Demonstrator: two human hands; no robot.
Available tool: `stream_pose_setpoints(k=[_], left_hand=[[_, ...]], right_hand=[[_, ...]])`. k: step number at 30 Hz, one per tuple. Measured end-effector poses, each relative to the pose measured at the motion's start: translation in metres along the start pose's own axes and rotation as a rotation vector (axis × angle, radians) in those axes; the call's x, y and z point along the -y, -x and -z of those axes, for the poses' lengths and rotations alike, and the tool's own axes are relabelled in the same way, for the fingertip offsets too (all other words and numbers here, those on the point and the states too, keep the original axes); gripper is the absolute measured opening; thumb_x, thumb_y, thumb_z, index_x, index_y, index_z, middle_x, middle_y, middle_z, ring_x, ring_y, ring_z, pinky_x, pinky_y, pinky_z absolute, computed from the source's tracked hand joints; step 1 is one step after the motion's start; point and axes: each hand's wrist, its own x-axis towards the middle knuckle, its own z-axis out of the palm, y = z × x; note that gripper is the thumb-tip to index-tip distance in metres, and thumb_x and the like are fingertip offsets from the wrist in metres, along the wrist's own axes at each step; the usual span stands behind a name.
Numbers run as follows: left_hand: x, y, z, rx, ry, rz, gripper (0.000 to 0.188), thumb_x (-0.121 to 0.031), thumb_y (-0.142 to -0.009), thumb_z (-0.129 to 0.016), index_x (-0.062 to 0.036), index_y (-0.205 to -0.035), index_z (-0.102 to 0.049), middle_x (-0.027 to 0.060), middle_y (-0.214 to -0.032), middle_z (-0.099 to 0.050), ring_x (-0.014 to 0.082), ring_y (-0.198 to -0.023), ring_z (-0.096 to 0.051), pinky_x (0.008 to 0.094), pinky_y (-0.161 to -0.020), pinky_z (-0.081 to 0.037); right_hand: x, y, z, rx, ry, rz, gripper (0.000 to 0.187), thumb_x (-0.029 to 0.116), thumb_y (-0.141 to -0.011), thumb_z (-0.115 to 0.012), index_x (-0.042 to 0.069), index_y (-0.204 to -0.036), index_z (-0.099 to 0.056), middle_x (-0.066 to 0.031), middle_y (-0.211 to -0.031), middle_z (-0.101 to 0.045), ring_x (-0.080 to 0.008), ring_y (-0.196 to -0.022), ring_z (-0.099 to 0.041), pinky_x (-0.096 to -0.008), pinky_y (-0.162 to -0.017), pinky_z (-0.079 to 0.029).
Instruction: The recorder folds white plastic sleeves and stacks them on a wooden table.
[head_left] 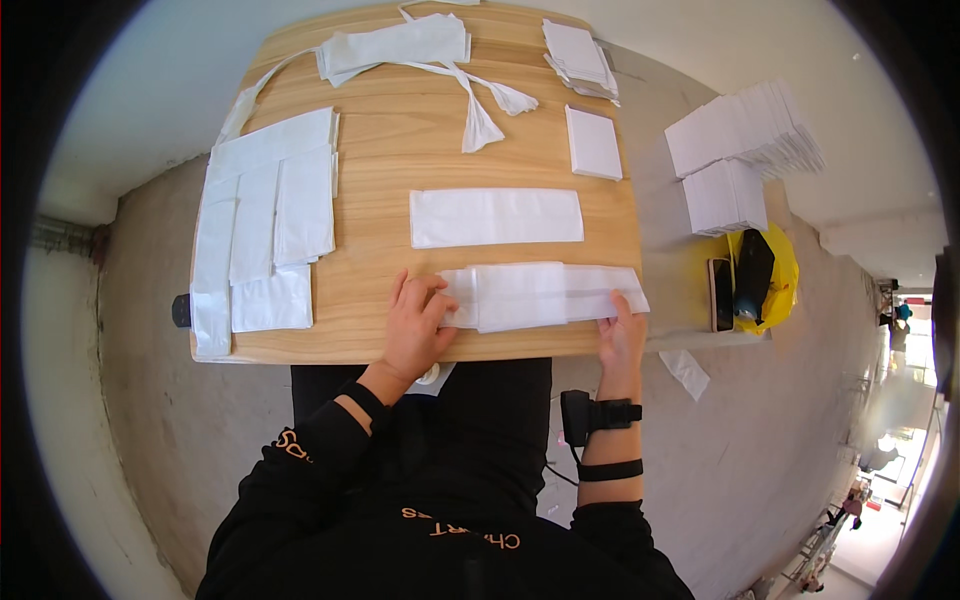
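Note:
A long, translucent white plastic bag (602,280) lies crosswise near the front edge of the wooden table, with a wider white piece (520,297) over or inside its middle; which of the two I cannot tell. At its left end my left hand (415,318) has bent fingers and thumb closing on the edge. My right hand (622,335) pinches the other end, thumb on top and fingers mostly hidden beneath. Just beyond both hands, another flat white bag (496,218) rests by itself on the wood.
Stacked white bags (280,205) cover the table's left side. A bundle of bags (400,45) with loose strips lies at the far edge. White card stacks (594,142) sit far right. On a grey surface beyond are more white stacks (725,195), a phone (720,295) and a yellow bag (785,285).

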Motion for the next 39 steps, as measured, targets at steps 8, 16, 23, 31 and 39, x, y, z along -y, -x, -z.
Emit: stream_pose_setpoints(k=[8, 16, 23, 31, 39], left_hand=[[-0.001, -0.002, 0.002, 0.019, 0.001, -0.003, 0.027, -0.003, -0.062, -0.066, -0.0111, -0.087, -0.06, 0.0085, -0.108, -0.054, 0.0287, -0.108, -0.053, 0.0531, -0.11, -0.029], [0.0, -0.001, 0.0, 0.013, 0.002, -0.013, 0.029, -0.003, -0.062, -0.068, -0.0117, -0.088, -0.06, 0.0078, -0.107, -0.054, 0.028, -0.108, -0.053, 0.0533, -0.111, -0.028], [0.006, 0.001, 0.001, 0.015, 0.007, -0.011, 0.028, -0.002, -0.061, -0.069, -0.0103, -0.085, -0.058, 0.0075, -0.106, -0.055, 0.0275, -0.107, -0.054, 0.0539, -0.112, -0.027], [0.016, 0.01, 0.031, -0.017, 0.13, 0.421, 0.014, -0.008, -0.079, -0.067, 0.0, -0.086, -0.058, 0.0169, -0.096, -0.057, 0.036, -0.086, -0.056, 0.0402, -0.074, -0.046], [0.022, 0.021, 0.054, 0.143, 0.349, 0.639, 0.023, -0.018, -0.084, -0.068, 0.0027, -0.088, -0.059, 0.0082, -0.074, -0.057, 0.0178, -0.062, -0.054, 0.0313, -0.057, -0.041]], right_hand=[[0.007, 0.018, -0.022, -0.433, 0.796, 0.754, 0.035, 0.005, -0.086, -0.062, 0.0, -0.12, -0.053, -0.0087, -0.106, -0.054, -0.0173, -0.091, -0.053, -0.03, -0.078, -0.047], [-0.009, 0.061, -0.089, 0.516, 0.926, 0.631, 0.023, 0.004, -0.082, -0.063, 0.008, -0.104, -0.062, -0.0078, -0.097, -0.055, -0.0212, -0.076, -0.059, -0.0333, -0.067, -0.049], [-0.022, 0.061, -0.094, 0.568, 1.176, 0.441, 0.028, 0.006, -0.079, -0.067, 0.011, -0.106, -0.062, -0.0076, -0.096, -0.051, -0.0211, -0.083, -0.057, -0.0318, -0.075, -0.05], [-0.026, 0.061, -0.091, 0.618, 1.202, 0.559, 0.043, 0.013, -0.074, -0.072, 0.013, -0.116, -0.062, -0.0098, -0.097, -0.051, -0.0267, -0.089, -0.058, -0.0381, -0.073, -0.05], [-0.021, 0.065, -0.094, 0.683, 1.307, 0.752, 0.061, 0.021, -0.068, -0.079, 0.016, -0.125, -0.06, -0.0099, -0.097, -0.049, -0.0279, -0.091, -0.052, -0.0388, -0.075, -0.048]])
